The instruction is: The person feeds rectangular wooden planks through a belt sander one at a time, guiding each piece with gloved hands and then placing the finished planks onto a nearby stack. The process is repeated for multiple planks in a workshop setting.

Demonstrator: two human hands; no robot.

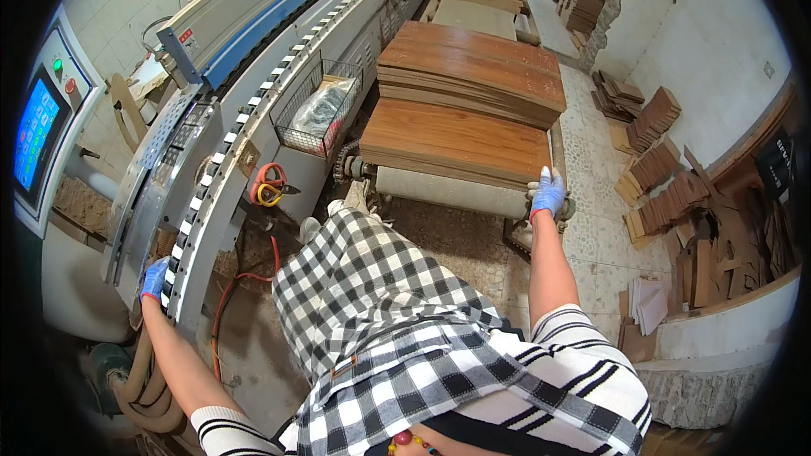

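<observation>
My left hand (pixel 155 278), in a blue glove with bare fingertips, rests against the near end of a long grey machine (pixel 221 228), beside its black-and-white chain track (pixel 194 205). Its fingers are too small and partly hidden to read. My right hand (pixel 547 193), gloved the same way, is at the near right corner of a stack of reddish-brown wood-grain panels (pixel 456 137). The fingers are stretched out and apart, touching the corner of the stack. These panels lie on a conveyor with a pale roller (pixel 452 189) at its front.
Behind sits another panel stack (pixel 471 63). A wire basket (pixel 319 110) with a plastic bag and red- and yellow-handled scissors (pixel 269 186) hang on the machine's side. At far left is a control screen (pixel 38 135). A red hose (pixel 245 277) crosses the floor; boards (pixel 667 194) line the right wall.
</observation>
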